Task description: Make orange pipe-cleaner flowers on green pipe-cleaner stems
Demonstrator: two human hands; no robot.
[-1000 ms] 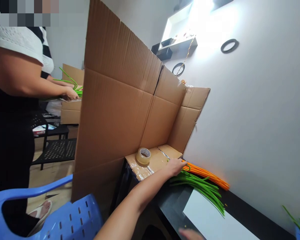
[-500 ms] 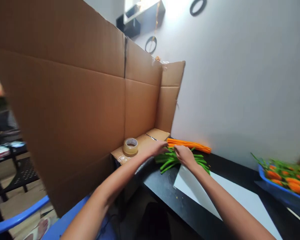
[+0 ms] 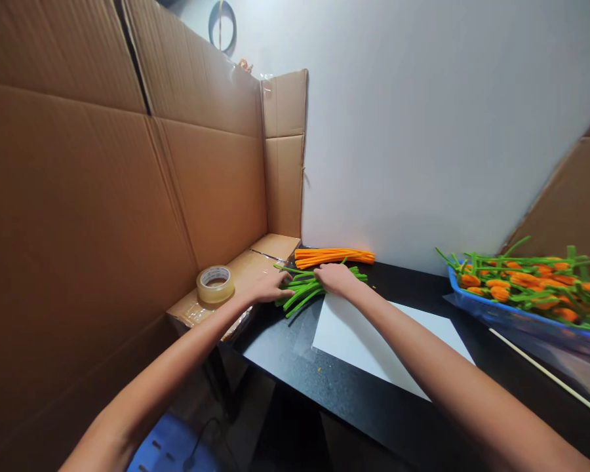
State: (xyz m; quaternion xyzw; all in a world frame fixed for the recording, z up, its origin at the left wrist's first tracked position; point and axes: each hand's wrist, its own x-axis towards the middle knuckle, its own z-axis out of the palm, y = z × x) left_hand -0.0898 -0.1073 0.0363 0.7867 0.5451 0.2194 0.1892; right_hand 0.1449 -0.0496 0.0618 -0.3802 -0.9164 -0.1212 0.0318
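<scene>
A loose bundle of green pipe cleaners (image 3: 301, 296) lies on the black table, its ends fanned out. My right hand (image 3: 338, 278) is closed over the bundle near its right part, with stems poking out on both sides. At the left ends of the stems is my left hand (image 3: 271, 287), thumb and fingers apart around the tips. Just behind the green stems rests a neat bundle of orange pipe cleaners (image 3: 334, 257). A white sheet (image 3: 373, 341) lies in front, partly under my right forearm.
A roll of clear tape (image 3: 215, 286) sits on a cardboard ledge (image 3: 246, 275) at left, beside a tall cardboard wall (image 3: 103, 216). At right, a blue basket (image 3: 453, 280) holds orange flowers with green stems. A thin pale stick (image 3: 545, 372) lies before it.
The view has swung right and down, so the basket shows more fully. My left hand's fingers are now spread at the stem ends; my right hand stays on the green bundle.
</scene>
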